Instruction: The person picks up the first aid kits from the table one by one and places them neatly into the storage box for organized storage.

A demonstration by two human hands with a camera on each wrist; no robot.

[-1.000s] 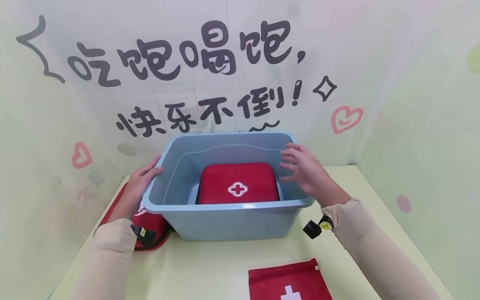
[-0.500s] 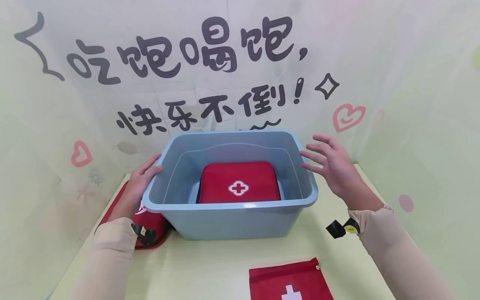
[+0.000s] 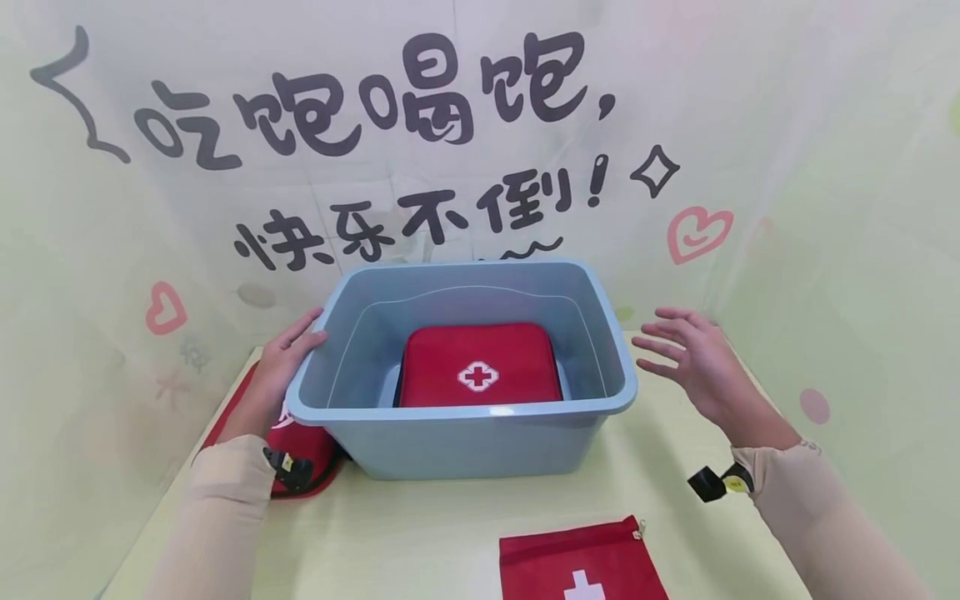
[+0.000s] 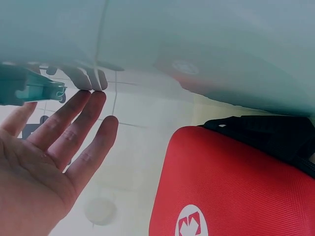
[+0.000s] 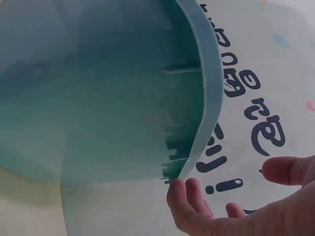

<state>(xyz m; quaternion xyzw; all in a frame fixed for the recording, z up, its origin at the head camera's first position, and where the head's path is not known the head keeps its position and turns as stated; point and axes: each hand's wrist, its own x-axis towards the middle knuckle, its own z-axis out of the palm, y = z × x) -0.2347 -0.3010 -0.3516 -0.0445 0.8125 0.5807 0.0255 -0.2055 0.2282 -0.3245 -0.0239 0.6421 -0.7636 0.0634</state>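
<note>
A blue-grey plastic tub [image 3: 465, 446] stands at the centre of the head view. Inside it lies a red first-aid case [image 3: 478, 362] with a white-outlined cross. My left hand [image 3: 281, 362] holds the tub's left rim, thumb over the edge. In the left wrist view, several fingers [image 4: 91, 118] stretch along the outer wall. A second red case [image 4: 231, 182] lies below that hand, partly under the forearm in the head view. To the right of the tub, my right hand [image 3: 705, 362] is held apart from it, fingers spread and relaxed, holding nothing.
A flat red zip pouch [image 3: 581, 562] with a white cross lies at the front of the pale table [image 3: 405, 533], cut off by the frame. Behind the tub rises a white wall sheet [image 3: 480, 192] printed with dark characters.
My right hand has moved from over the tub's right side outward to the right and slightly down, clear of the rim. The left hand stays on the left rim.
</note>
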